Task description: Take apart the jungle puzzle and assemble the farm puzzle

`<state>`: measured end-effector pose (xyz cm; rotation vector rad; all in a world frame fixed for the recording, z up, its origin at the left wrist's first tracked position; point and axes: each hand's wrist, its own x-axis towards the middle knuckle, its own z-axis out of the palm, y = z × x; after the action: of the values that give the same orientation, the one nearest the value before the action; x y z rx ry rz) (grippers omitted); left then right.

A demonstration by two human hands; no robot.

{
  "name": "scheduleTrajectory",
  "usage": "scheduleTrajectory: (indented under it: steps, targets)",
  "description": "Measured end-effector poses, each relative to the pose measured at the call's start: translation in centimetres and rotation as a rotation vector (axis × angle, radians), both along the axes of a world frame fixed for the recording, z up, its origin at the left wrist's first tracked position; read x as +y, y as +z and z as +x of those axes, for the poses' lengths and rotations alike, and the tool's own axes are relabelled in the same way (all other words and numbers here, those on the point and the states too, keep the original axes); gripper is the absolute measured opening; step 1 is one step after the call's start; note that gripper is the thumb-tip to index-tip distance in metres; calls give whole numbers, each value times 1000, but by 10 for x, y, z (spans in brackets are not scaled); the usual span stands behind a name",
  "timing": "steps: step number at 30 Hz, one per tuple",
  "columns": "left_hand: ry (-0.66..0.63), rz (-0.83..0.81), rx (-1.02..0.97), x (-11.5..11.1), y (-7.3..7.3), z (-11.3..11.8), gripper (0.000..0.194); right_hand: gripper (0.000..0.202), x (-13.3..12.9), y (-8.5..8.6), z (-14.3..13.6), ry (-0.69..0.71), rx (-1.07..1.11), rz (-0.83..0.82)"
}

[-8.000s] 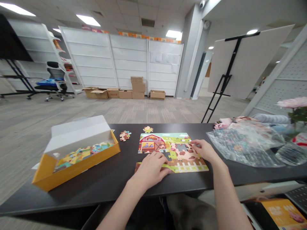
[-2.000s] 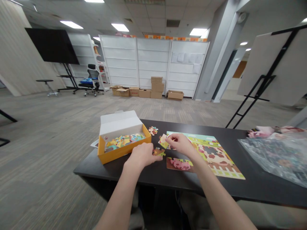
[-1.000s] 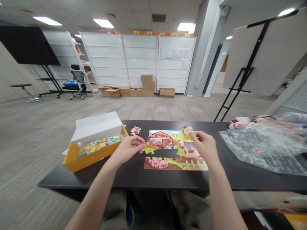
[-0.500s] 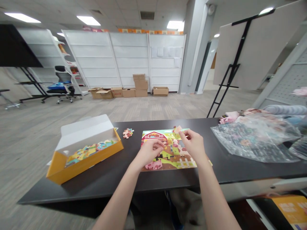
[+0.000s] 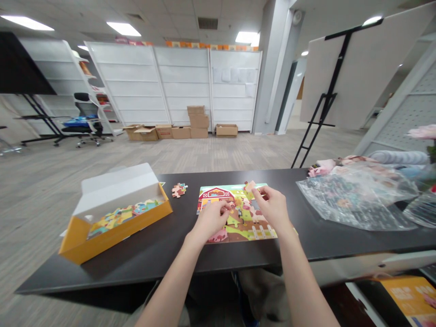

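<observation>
A colourful farm puzzle (image 5: 258, 217) with a red barn, a cow and a white fence lies on the black table. Over its left part is my left hand (image 5: 214, 217), fingers pinched together near the middle of the picture; whatever they grip is too small to make out. At the upper right of the puzzle, my right hand (image 5: 272, 203) pinches a pale-backed puzzle piece (image 5: 250, 185) between thumb and fingers. Left of the puzzle, joined loose pieces (image 5: 179, 190) rest on the table. An open yellow box (image 5: 117, 237) holds several more pieces.
Clear plastic bags (image 5: 350, 200) with pink items cover the table's right part. The black table (image 5: 160, 254) has its near edge just before my body. Beyond it stand cardboard boxes (image 5: 198, 121), an office chair and an easel-mounted board.
The view has shifted slightly, so the table items appear a little further left. My left hand has moved slightly over the puzzle; my right hand keeps its piece at the upper right.
</observation>
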<state>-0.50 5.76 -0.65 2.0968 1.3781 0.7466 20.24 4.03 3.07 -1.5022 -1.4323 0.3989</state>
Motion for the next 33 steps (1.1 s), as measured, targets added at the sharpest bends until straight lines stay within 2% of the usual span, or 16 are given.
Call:
scheduleTrajectory:
  steps: [10,12,15,18,21,25,29,33]
  targets:
    - [-48,45,89,-5,3,-3,31,37,2,-4,-1,-5,-36,3]
    - [-53,21,14,-4,2,-2,31,38,2,-3,-2,-3,-39,3]
    - [-68,-88,-224,-3,3,0,24,37,2,-3,-3,0,-36,5]
    - [-73,-177,-431,-2,12,-4,21,36,3,-5,-2,-3,-31,7]
    - [-4,-196,-495,-1,24,-21,30,36,2,-6,0,1,-25,2]
    - [103,-184,-457,-2,36,-58,38,38,2,-6,2,9,-7,-28]
    - [147,-223,-409,-9,35,-86,38,39,3,-6,2,-2,-32,-2]
    - [154,-333,-408,-18,27,-99,38,38,4,-4,-1,-14,-68,12]
